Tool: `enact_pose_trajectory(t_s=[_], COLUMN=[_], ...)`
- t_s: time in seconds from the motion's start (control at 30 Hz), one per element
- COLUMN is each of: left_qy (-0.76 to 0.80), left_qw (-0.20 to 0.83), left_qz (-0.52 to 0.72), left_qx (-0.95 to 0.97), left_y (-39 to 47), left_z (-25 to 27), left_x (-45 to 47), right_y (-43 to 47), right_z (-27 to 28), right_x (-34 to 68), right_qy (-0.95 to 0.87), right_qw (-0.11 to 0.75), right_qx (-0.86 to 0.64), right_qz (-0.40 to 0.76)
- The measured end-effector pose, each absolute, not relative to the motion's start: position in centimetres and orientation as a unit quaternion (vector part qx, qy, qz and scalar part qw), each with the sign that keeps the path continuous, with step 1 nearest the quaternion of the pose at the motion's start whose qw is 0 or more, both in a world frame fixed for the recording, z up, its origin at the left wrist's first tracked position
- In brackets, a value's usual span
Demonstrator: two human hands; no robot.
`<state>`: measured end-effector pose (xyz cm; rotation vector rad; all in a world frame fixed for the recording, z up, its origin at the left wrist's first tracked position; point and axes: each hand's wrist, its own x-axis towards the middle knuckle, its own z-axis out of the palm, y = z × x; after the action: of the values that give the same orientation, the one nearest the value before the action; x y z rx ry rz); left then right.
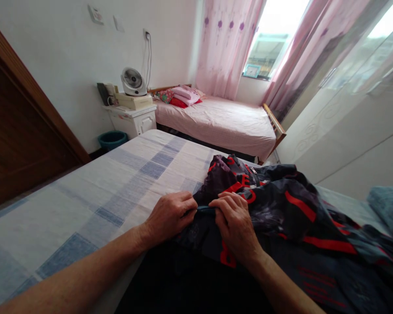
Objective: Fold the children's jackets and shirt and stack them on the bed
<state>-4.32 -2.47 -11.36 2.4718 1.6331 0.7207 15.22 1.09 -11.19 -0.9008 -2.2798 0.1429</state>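
A black jacket (281, 200) with red letters and red stripes lies crumpled over the near right part of the bed. My left hand (174, 213) is closed, fingers and thumb pinching the jacket's edge. My right hand (233, 218) grips the same edge a short way to the right, its fingers bent over the cloth. Between the two hands runs a narrow dark-blue strip (205, 209) of the jacket. A small zip pull (253, 170) shows near the far end. Dark cloth fills the space below my hands, and its lower part is too dark to make out.
Under the jacket is a bed with a blue-and-white checked sheet (118, 174). Beyond it stand a pink-covered bed (222, 117), a white nightstand (144, 122) with a fan (133, 82), and a teal bin (112, 139). A white wardrobe (353, 117) is at right, folded blue bedding (388, 209) nearby.
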Motion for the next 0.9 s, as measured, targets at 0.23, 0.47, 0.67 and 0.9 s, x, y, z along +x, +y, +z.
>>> enact_pose_trajectory(t_s=[0.23,0.47,0.67,0.9], left_qy=[0.558,0.567,0.57,0.583], left_qw=[0.082,0.085,0.073,0.059], left_qz=[0.258,0.273,0.277,0.266], left_qx=[0.785,0.772,0.77,0.765], left_y=[-2.5,-2.5,-2.7,-3.1], left_z=[-11.4,-11.2,-11.5,-11.4], left_x=[-4.3,-4.3,-4.1,-4.2], right_y=[4.8,10.2,10.1,-0.6], right_z=[-9.8,-8.3,-8.5,-2.5], right_x=[19.2,27.8,29.4,29.2], right_qy=[-0.818,-0.686,-0.667,-0.742], right_qw=[0.355,0.204,0.238,0.436], right_qx=[-0.447,-0.69,-0.703,-0.491], right_qz=[-0.065,-0.107,-0.061,-0.138])
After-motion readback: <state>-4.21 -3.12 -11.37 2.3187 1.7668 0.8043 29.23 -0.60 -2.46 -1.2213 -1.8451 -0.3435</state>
